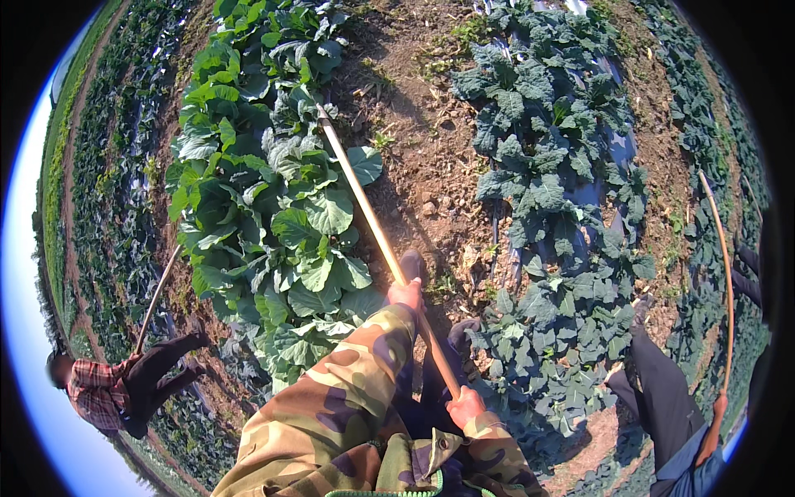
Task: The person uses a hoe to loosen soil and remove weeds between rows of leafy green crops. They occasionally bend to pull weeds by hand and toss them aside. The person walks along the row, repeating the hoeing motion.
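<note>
Both of my hands grip one long wooden tool handle [366, 199], which slants up and to the left from my body. My left hand [407, 294] is wrapped around it near mid-shaft, the arm in a camouflage sleeve. Close to my jacket front, my right hand [466, 407] holds the lower end. The handle's far end reaches the edge of a row of broad-leaved greens [273, 174]. Leaves hide the tool's head there, so its kind cannot be told. Bare, clod-strewn soil [428, 155] lies beside the handle, and my shoe [411, 264] shows just past my left hand.
Right of the path grows a kale row [546, 161] with plastic mulch [621, 149] showing between plants. A person in a plaid shirt [99, 388] holds a long handle [158, 298] at left. Another person's legs [667, 379] and a wooden pole [723, 267] are at right.
</note>
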A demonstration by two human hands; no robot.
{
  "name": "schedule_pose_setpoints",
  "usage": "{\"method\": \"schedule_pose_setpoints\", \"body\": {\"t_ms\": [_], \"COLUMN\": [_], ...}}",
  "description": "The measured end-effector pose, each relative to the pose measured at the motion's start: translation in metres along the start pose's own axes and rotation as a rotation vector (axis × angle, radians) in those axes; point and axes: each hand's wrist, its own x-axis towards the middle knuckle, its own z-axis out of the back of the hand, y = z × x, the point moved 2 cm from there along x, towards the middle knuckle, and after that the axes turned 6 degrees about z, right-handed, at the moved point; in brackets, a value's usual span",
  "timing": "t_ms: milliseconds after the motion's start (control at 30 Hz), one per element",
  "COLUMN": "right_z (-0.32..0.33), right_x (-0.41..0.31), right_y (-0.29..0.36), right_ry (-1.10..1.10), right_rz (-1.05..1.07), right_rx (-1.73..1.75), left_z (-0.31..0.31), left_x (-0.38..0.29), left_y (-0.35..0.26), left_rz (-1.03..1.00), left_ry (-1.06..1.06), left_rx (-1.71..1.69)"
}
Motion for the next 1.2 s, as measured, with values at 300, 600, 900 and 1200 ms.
{"method": "schedule_pose_setpoints", "body": {"t_ms": [300, 600, 900, 1200], "right_z": [0.017, -0.033, -0.021, 0.025], "right_x": [-0.083, -0.201, -0.155, -0.010], "right_y": [-0.079, -0.244, -0.187, 0.004], "right_ry": [0.022, 0.323, 0.172, -0.190], "right_rz": [-0.239, -0.363, -0.392, -0.092], "right_rx": [-0.026, -0.161, -0.151, -0.004], "left_z": [-0.027, -0.041, -0.059, -0.049], "left_x": [-0.055, -0.086, -0.062, -0.001], "left_y": [0.088, 0.132, 0.080, -0.047], "left_rz": [0.113, 0.544, 0.223, -0.109], "left_ry": [0.158, 0.260, 0.434, 0.243], "left_rx": [0.241, -0.103, -0.064, -0.076]}}
